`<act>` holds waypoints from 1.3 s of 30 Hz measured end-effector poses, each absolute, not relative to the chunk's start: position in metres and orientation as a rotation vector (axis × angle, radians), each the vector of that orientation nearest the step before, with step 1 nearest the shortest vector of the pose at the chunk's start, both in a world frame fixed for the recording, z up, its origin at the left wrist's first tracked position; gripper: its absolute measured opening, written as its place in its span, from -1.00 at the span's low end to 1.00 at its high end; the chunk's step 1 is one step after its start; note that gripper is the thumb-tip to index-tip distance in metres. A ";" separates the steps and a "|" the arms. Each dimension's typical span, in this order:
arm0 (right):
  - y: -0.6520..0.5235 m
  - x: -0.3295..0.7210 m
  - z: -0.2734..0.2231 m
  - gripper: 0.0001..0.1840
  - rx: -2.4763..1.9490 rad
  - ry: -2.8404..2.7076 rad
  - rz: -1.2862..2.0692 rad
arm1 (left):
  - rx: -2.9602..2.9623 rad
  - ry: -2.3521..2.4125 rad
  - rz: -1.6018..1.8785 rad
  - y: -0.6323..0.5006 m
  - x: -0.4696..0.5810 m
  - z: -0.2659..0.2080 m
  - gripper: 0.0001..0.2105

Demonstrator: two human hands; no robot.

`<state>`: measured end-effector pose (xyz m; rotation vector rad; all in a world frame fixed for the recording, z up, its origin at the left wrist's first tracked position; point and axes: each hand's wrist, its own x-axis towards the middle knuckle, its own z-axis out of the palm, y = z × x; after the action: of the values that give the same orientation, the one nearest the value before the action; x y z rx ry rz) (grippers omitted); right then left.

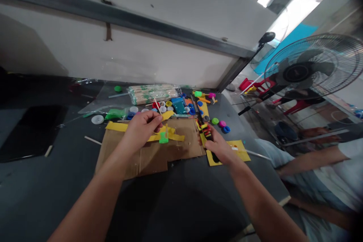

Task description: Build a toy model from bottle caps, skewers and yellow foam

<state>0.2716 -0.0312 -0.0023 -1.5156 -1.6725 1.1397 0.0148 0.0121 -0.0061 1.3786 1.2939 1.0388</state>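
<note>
My left hand (144,130) is closed, pinching a thin wooden stick (157,105) with a yellow strip (167,115) at the fingertips. My right hand (219,144) wraps round a long tool (204,127) with a black, yellow and red handle; its dark end points away from me, and its exact kind is blurred. Between the hands lies a brown cardboard sheet (153,162). On it are more yellow strips (178,138) and a bright green piece (163,138), just below my left fingertips.
Behind the cardboard lie a clear bag of wooden sticks (154,93), several coloured bottle caps (98,119) and a teal block (178,106). Yellow sheet (241,150) lies at right, a dark flat panel (32,130) at left. Another person's arm (312,162) and a fan (296,72) are beyond the table's right edge.
</note>
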 end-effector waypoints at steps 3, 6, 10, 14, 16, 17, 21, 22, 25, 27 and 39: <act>-0.065 0.260 0.004 -0.59 -1.440 -1.426 1.491 | 1.305 1.293 1.081 0.009 0.024 -0.003 -0.80; -0.083 0.249 -0.005 -0.74 -1.483 -1.477 1.459 | 1.306 1.280 1.083 0.006 0.030 -0.001 -0.79; -0.085 0.240 -0.011 -0.80 -1.550 -1.570 1.413 | 1.320 1.287 1.049 0.003 0.034 0.000 -0.79; -0.083 0.235 -0.008 -0.78 -1.537 -1.611 1.405 | 1.338 1.306 1.000 0.001 0.038 0.000 -0.80; -0.083 0.234 -0.008 -0.80 -1.532 -1.613 1.416 | 1.338 1.306 0.985 0.000 0.039 -0.001 -0.80; -0.083 0.234 -0.008 -0.81 -1.526 -1.605 1.426 | 1.336 1.305 0.980 0.000 0.040 -0.002 -0.80; -0.084 0.232 -0.010 -0.84 -1.498 -1.552 1.468 | 1.349 1.284 0.970 -0.001 0.041 -0.002 -0.80; -0.084 0.231 -0.010 -0.86 -1.494 -1.554 1.470 | 1.353 1.283 0.967 -0.002 0.042 -0.002 -0.80; -0.085 0.232 -0.010 -0.87 -1.478 -1.583 1.449 | 1.350 1.300 0.946 -0.003 0.042 0.000 -0.79; -0.085 0.233 -0.010 -0.86 -1.465 -1.594 1.434 | 1.345 1.307 0.940 -0.003 0.043 0.001 -0.79; -0.071 0.239 -0.016 -0.73 -1.616 -1.600 1.230 | 1.296 1.279 0.987 -0.001 0.039 0.002 -0.80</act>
<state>0.2386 -0.0714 -0.0161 -1.6157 -1.6003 1.2304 0.0388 -0.0014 0.0020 1.2962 1.2790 0.9873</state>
